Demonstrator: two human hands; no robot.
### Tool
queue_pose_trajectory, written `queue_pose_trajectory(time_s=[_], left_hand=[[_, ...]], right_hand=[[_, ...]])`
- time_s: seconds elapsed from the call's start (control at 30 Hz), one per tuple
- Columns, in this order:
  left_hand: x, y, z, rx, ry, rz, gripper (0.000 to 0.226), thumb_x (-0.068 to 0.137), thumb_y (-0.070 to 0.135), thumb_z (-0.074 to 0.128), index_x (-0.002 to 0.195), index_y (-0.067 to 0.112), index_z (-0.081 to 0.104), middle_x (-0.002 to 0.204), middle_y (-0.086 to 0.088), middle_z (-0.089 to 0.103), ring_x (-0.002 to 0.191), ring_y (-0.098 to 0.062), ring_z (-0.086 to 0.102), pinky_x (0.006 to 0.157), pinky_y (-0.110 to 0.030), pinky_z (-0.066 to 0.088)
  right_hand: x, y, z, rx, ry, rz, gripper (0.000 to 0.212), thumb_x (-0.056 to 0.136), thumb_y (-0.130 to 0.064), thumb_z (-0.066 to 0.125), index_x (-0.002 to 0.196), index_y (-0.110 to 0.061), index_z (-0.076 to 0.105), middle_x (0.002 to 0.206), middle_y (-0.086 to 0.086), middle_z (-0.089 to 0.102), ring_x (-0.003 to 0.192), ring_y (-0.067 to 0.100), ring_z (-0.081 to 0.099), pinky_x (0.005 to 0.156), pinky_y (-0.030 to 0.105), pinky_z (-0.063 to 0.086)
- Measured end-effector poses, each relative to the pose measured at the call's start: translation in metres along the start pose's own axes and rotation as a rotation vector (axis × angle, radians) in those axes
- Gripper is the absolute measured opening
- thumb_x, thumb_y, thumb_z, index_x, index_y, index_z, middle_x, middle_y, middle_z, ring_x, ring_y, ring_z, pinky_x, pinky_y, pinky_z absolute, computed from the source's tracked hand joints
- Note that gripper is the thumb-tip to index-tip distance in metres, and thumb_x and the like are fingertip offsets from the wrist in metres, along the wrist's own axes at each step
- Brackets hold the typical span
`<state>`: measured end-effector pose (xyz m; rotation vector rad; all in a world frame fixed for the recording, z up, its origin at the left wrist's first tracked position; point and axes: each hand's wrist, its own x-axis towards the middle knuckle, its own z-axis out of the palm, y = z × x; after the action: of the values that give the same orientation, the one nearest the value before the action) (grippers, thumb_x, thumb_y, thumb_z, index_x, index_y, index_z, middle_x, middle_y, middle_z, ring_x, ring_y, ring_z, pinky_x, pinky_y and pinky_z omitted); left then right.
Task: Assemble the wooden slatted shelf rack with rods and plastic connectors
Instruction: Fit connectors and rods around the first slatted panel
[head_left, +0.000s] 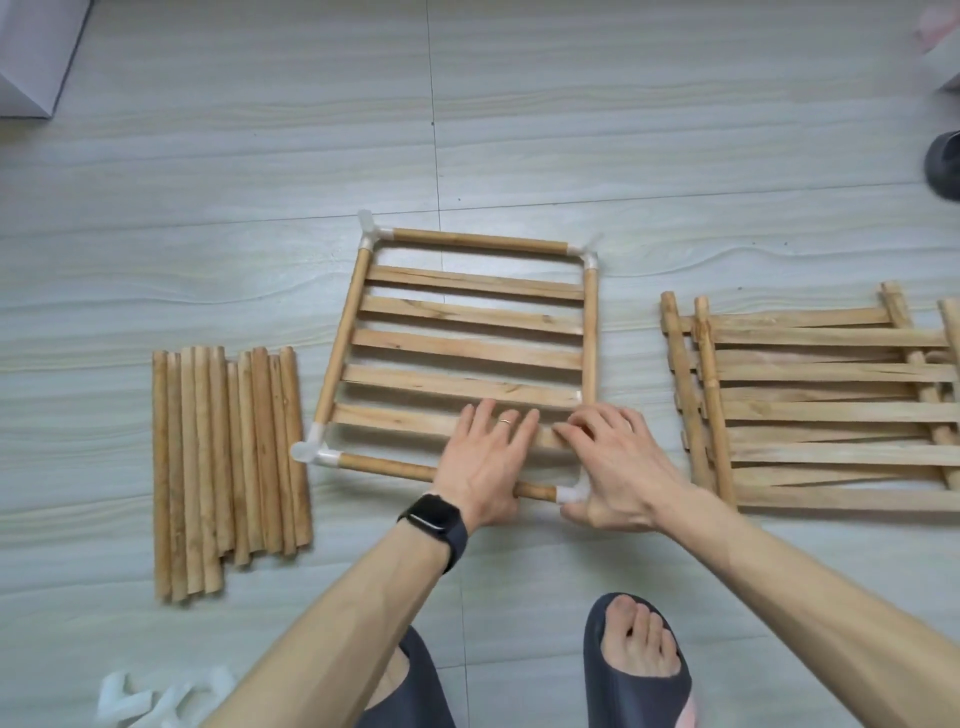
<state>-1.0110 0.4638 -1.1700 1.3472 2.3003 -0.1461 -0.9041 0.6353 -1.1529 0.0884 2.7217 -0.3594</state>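
Two feet in dark foam slippers (636, 691) stand on the floor (519, 130), and both bare forearms reach forward from above them. The left hand (485, 457), with a black watch (434, 514) on the wrist and a ring (505, 420), lies flat and wide. Its straight fingers press the shelf's nearest slat and its palm covers the front rod. The right hand (618, 467) arches over the near right corner, bent fingers on the slat's end and thumb against the translucent corner connector (571, 492), gripping it.

The shelf (467, 348) lies flat on the floor in the middle. It is a square of round wooden rods joined by four plastic elbows, crossed by five flat slats of pale, knotty wood. A row of loose rods (228, 462) lies side by side to its left. To its right is a stack of slatted panels (821, 405). White loose connectors (156, 701), blurred, lie at the lower left. The floor is pale tile with a wavy grain print.
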Motion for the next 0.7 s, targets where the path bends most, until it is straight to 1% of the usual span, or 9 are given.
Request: queue_pose_trajectory(time_s=[0.07,0.13,0.2,0.23,0.27,0.33,0.47,0.6,0.7], left_hand=[[0.008,0.011,0.002,0.025,-0.015,0.016,0.087,0.086,0.022,0.066,0.156,0.015,0.016,0.150,-0.011,0.037,0.142,-0.034,0.028,0.121,-0.050,0.019],[0.007,0.010,0.004,-0.007,0.019,0.004,0.078,0.082,0.016,0.064,0.150,0.017,0.025,0.144,-0.008,0.041,0.132,-0.030,0.036,0.118,-0.047,0.024],[0.003,0.008,0.005,-0.036,0.032,0.015,0.077,0.079,0.020,0.065,0.147,0.017,0.030,0.140,-0.007,0.043,0.130,-0.030,0.038,0.118,-0.049,0.023],[0.000,0.008,0.004,-0.036,0.034,0.028,0.077,0.077,0.023,0.065,0.146,0.017,0.031,0.139,-0.007,0.043,0.129,-0.030,0.039,0.119,-0.050,0.022],[-0.002,0.009,0.003,-0.030,0.042,0.041,0.077,0.075,0.025,0.065,0.145,0.017,0.033,0.138,-0.007,0.044,0.129,-0.030,0.040,0.120,-0.051,0.021],[-0.004,0.015,0.000,-0.042,0.056,0.054,0.077,0.071,0.032,0.063,0.141,0.016,0.035,0.136,-0.007,0.047,0.128,-0.030,0.042,0.120,-0.052,0.020],[-0.005,0.022,0.001,-0.071,0.066,0.067,0.086,0.073,0.046,0.059,0.148,0.014,0.032,0.140,-0.005,0.047,0.133,-0.029,0.041,0.122,-0.052,0.015],[-0.013,0.029,0.009,-0.053,0.077,0.087,0.091,0.066,0.035,0.060,0.148,0.006,0.034,0.134,-0.010,0.051,0.128,-0.031,0.046,0.121,-0.055,0.021],[-0.017,0.034,0.014,-0.063,0.117,0.093,0.087,0.064,0.033,0.063,0.142,0.001,0.042,0.122,-0.013,0.057,0.116,-0.033,0.054,0.116,-0.055,0.032]], right_hand=[[-0.017,0.005,0.009,0.380,0.209,0.197,0.080,0.075,-0.064,0.065,0.142,-0.023,0.051,0.137,-0.003,0.048,0.133,0.015,0.038,0.110,0.034,0.029],[-0.024,0.016,0.013,0.791,0.331,0.530,0.072,0.085,-0.062,0.069,0.141,-0.020,0.051,0.131,-0.004,0.053,0.121,0.012,0.051,0.104,0.034,0.040],[-0.020,0.019,0.013,1.172,0.172,0.749,0.063,0.091,-0.066,0.056,0.129,-0.017,0.057,0.115,0.000,0.066,0.090,0.013,0.068,0.083,0.035,0.052],[-0.016,0.016,0.016,1.272,0.086,0.762,0.053,0.096,-0.064,0.050,0.117,-0.017,0.062,0.099,0.001,0.071,0.071,0.013,0.069,0.070,0.034,0.051],[-0.012,0.011,0.019,1.270,0.050,0.727,0.045,0.101,-0.058,0.046,0.102,-0.017,0.064,0.080,0.000,0.071,0.057,0.013,0.064,0.060,0.033,0.048],[-0.002,-0.002,0.022,1.183,0.081,0.655,0.043,0.103,-0.052,0.047,0.080,-0.019,0.060,0.054,-0.004,0.061,0.047,0.015,0.058,0.054,0.032,0.044],[0.011,-0.012,0.024,1.216,0.110,0.601,0.042,0.100,-0.048,0.057,0.070,-0.019,0.065,0.058,0.000,0.065,0.053,0.019,0.066,0.054,0.032,0.050],[0.013,-0.010,0.027,1.137,0.053,0.556,0.050,0.094,-0.055,0.060,0.075,-0.011,0.070,0.070,0.009,0.071,0.066,0.024,0.069,0.068,0.040,0.061],[0.014,-0.010,0.027,1.017,0.046,0.535,0.059,0.092,-0.065,0.056,0.069,-0.012,0.066,0.062,0.008,0.067,0.061,0.021,0.062,0.066,0.035,0.055]])
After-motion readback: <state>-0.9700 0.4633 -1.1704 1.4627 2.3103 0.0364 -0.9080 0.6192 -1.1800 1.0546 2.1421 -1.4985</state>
